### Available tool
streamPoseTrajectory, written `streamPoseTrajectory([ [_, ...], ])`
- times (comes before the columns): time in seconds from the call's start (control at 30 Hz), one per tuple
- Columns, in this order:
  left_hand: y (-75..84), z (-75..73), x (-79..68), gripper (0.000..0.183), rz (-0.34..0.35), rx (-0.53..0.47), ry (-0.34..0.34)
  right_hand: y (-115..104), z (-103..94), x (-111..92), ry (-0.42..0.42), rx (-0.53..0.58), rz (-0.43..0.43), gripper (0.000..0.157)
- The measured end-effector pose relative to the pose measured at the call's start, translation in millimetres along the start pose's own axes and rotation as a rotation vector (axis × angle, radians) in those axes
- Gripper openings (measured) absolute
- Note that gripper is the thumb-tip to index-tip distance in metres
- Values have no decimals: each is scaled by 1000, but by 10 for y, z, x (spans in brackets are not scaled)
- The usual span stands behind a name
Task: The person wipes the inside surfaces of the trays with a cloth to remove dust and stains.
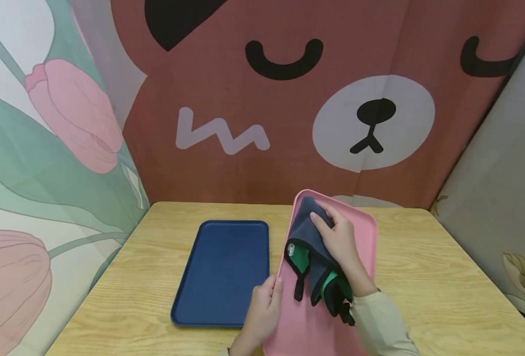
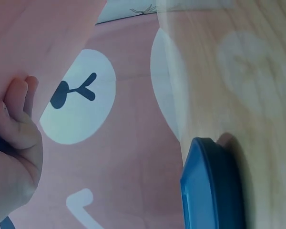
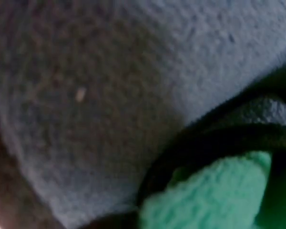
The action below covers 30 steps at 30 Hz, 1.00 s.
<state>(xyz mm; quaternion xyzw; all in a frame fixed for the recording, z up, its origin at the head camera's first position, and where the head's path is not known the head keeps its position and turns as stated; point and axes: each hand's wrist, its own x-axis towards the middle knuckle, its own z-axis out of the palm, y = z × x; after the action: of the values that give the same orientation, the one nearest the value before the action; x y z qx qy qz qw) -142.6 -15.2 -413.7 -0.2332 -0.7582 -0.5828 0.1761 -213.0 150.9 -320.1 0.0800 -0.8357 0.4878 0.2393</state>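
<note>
A pink tray [image 1: 298, 326] is tilted up over the table's right half, its inside facing me. My left hand [image 1: 262, 309] grips it by the left edge, with the thumb over the rim. In my right hand [image 1: 340, 240] is a grey-blue cloth [image 1: 304, 230] with a green underside, black edging and a black loop. The cloth lies bunched against the tray's upper part, its lower corners hanging in folds. Grey and green fabric [image 3: 205, 205] fills the right wrist view. The left wrist view has the left hand's curled fingers [image 2: 19, 105] against the pink surface.
A dark blue tray [image 1: 226, 272] lies flat on the wooden table [image 1: 124, 296], just left of the pink one. Behind the table hangs a brown curtain [image 1: 226, 178] with a bear face. Flower-print fabric [image 1: 75, 198] hangs at the left.
</note>
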Motion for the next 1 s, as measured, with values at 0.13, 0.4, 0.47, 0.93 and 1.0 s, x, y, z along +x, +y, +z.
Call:
streamPoseTrajectory([
  [0.13,14,10,-11,26,2,-18,-24,-21,-18,15,-13,0,0,34],
  [0.4,49,48,-26,28,9,-4,-72,-56,-55,49,-22,0,-6,33],
  [0.47,59,51,-28,28,4,-13,-81,-66,-63,46,-21,-5,-9,33],
  [0.93,59,68,-22,26,-4,-16,-57,1,-42,60,12,-33,-96,33],
  [1.0,73,71,-20,26,2,-15,-44,3,-39,50,28,-32,-115,34],
])
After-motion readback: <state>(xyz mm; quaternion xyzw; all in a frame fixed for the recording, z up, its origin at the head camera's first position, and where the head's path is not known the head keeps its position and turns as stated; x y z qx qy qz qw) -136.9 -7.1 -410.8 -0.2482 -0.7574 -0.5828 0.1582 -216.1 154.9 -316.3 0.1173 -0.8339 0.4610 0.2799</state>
